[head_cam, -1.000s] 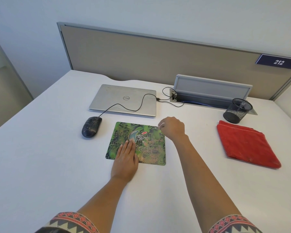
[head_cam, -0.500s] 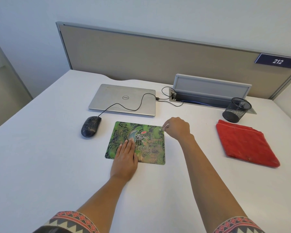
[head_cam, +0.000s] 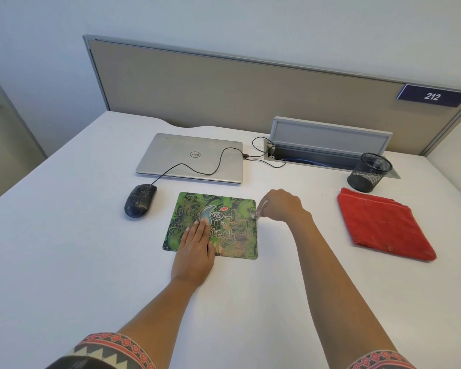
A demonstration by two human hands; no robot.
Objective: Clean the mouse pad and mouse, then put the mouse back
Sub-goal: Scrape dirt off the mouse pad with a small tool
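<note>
White counter (head_cam: 64, 249) fills most of the view, backed by a beige partition (head_cam: 197, 89) in a grey frame that carries a dark label (head_cam: 432, 96) reading 212. Near the partition lies a closed silver Dell laptop (head_cam: 192, 158). Just right of it is a cable hatch (head_cam: 330, 135) with its lid raised.

The mouse pad (head_cam: 234, 206), green with a printed logo and lettering, lies flat on the counter in front of the laptop. Brownish grime speckles its near right part. The mouse (head_cam: 139, 200), black and flecked with dust, sits on the bare counter just left of the pad and clear of it. Its cable (head_cam: 182, 164) runs up over the laptop lid toward the hatch.

The left hand (head_cam: 196, 249) lies palm down on the near left part of the pad, fingers straight and close together, with the heel of the hand past the pad's near edge. The right hand (head_cam: 282, 205) hangs at the pad's right edge with its fingers (head_cam: 261, 209) curled inward, pinching a small pale bit (head_cam: 254, 215) too blurred to identify. Whether that bit touches the pad is unclear.

A folded red cloth (head_cam: 381, 225) lies well to the right, apart from both hands. A black mesh pen cup (head_cam: 369, 172) stands just behind it. Patterned sleeves (head_cam: 112, 350) show at the bottom edge.
</note>
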